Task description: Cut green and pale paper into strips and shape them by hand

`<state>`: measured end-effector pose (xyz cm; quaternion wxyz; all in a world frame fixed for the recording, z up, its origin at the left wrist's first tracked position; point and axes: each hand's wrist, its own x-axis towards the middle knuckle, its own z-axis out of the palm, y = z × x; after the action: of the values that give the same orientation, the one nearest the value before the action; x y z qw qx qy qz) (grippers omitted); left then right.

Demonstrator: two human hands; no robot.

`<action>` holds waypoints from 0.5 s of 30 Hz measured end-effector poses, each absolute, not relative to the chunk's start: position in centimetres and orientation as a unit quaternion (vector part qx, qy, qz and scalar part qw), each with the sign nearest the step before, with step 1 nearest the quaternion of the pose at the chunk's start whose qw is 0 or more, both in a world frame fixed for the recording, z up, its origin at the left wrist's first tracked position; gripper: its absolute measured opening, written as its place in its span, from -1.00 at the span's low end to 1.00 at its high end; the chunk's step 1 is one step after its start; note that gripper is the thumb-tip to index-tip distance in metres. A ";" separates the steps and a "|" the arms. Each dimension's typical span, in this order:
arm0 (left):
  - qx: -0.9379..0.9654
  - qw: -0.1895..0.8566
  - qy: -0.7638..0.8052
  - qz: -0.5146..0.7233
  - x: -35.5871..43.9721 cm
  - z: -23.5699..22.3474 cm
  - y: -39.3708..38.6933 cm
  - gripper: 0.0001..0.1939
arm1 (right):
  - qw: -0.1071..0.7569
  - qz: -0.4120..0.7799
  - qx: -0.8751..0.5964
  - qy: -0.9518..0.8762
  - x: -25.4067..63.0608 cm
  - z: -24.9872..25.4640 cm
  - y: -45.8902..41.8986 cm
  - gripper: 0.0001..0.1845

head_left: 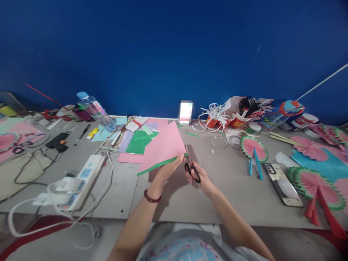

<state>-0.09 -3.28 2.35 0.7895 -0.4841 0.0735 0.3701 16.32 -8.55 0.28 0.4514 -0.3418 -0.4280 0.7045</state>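
My left hand (170,167) pinches the lower right corner of a pink paper sheet (163,146) that has a green strip along its bottom edge. The sheet is lifted off the grey table (233,185) and tilts up to the left. My right hand (199,177) grips black-handled scissors (190,167), whose blades point up at the sheet's corner beside my left fingers. A dark red bead bracelet (152,198) sits on my left wrist.
Green and pink paper sheets (137,145) lie behind the held sheet. A white power strip (81,179) with cables, a glue gun (58,142) and a water bottle (96,110) are on the left. Pink paper fans (254,148), a phone (281,181) and red cups (239,121) are on the right.
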 end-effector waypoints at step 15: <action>-0.380 0.812 0.146 0.418 0.6 3.4 -3.9 -0.57 | 0.438 0.719 -0.307 -0.444 16.9 -0.3 -8.7 -0.53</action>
<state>0.61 -3.92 3.37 0.8122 -0.3804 0.1460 0.4175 16.87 -8.66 -0.31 0.4380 -0.3073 -0.4436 0.7190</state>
